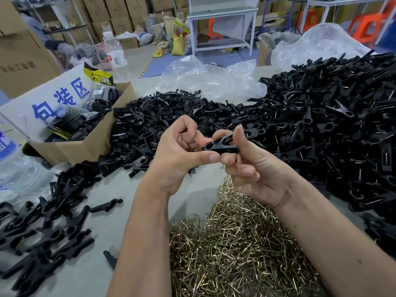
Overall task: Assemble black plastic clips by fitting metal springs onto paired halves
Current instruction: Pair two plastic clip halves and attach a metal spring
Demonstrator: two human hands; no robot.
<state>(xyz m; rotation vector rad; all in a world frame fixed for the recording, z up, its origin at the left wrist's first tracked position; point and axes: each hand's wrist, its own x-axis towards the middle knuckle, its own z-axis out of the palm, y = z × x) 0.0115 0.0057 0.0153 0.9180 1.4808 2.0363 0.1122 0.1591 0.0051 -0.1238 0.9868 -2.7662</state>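
A black plastic clip [220, 145], two halves laid together with a round hole at its left end, is held above the table between both hands. My left hand [180, 153] pinches its left end with thumb and curled fingers. My right hand [246, 161] grips its right part, thumb on top and fingers curled beneath. A thin metal spring end [222, 166] hangs just under the fingers. A heap of brass-coloured springs [235, 243] lies below my hands.
Loose clip halves [150, 125] are piled behind my hands and at the left [42, 232]. A large heap of black clips [342, 125] fills the right. A cardboard box [90, 144] stands at the left, clear plastic bags [210, 80] at the back.
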